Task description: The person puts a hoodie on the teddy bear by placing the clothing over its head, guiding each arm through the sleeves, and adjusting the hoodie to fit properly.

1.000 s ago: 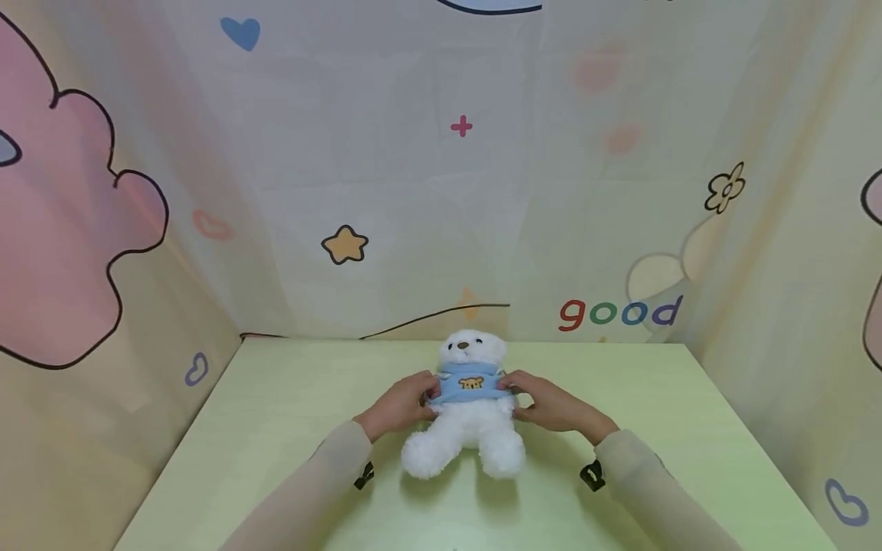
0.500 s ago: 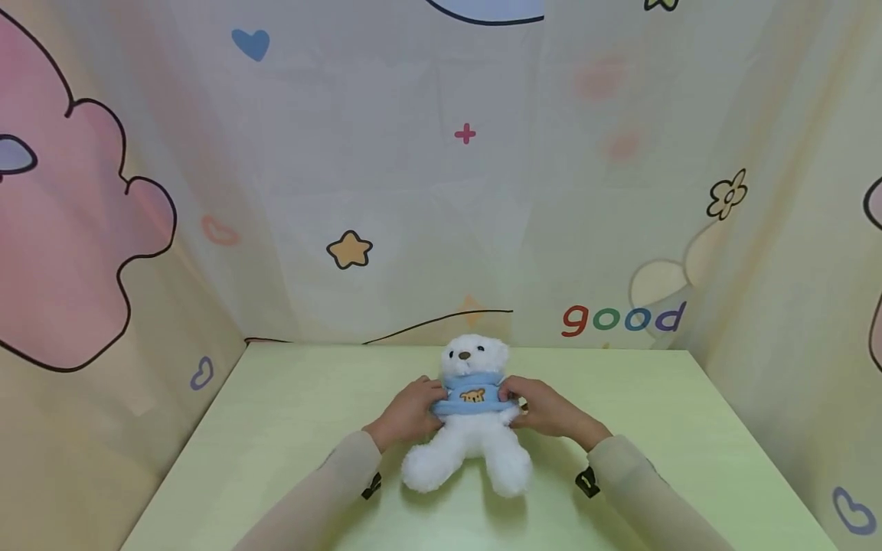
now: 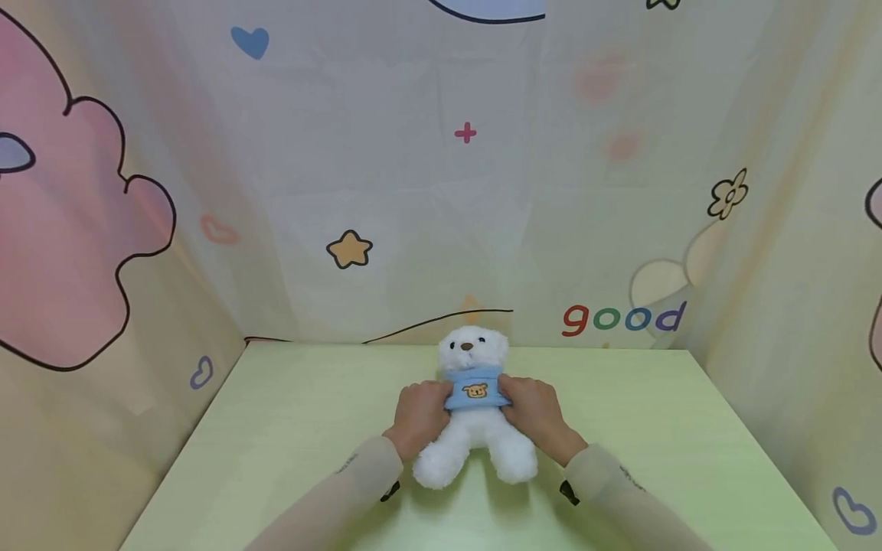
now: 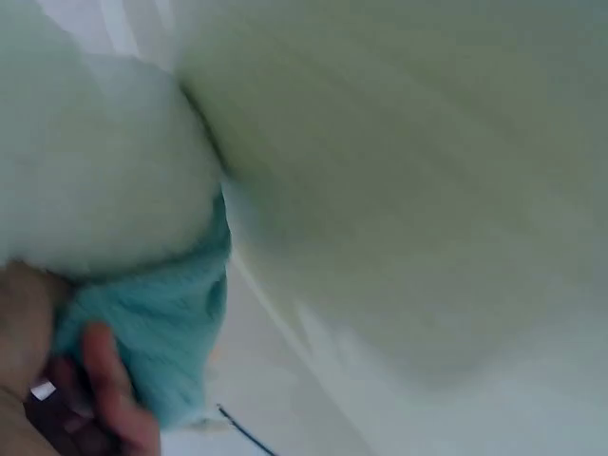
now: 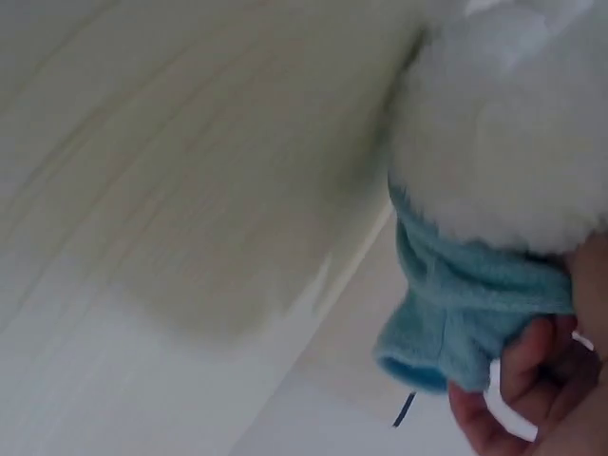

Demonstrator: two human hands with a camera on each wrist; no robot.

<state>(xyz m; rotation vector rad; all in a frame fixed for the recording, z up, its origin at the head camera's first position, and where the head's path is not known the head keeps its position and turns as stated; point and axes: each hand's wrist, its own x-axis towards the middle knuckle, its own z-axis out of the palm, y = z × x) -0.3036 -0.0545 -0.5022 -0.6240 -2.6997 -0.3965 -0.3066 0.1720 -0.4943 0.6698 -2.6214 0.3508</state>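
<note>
A white plush teddy bear (image 3: 474,348) in a light blue sweater (image 3: 475,375) faces up toward the head camera, its legs spread toward the person. A small brown animal face decorates the sweater's front. My left hand (image 3: 422,413) grips the sweater at the side on the left, and my right hand (image 3: 537,409) grips it at the other side. In the left wrist view, curled fingers (image 4: 116,389) lie against the blue cloth below the white fur. The right wrist view has fingertips (image 5: 527,356) at the cloth's edge, with an open sleeve end beside them. The bear's arms are hidden.
The pale green tabletop (image 3: 324,398) runs back to a patterned cloth backdrop (image 3: 386,153), with cloth walls at left and right too. Light sleeves (image 3: 358,474) cover both forearms, and a dark strap piece (image 3: 569,493) shows under the right cuff.
Both hands have come closer together and wrapped further over the sweater's sides, knuckles now up. The sweater looks narrower. The bear's head sits slightly higher than half a second ago.
</note>
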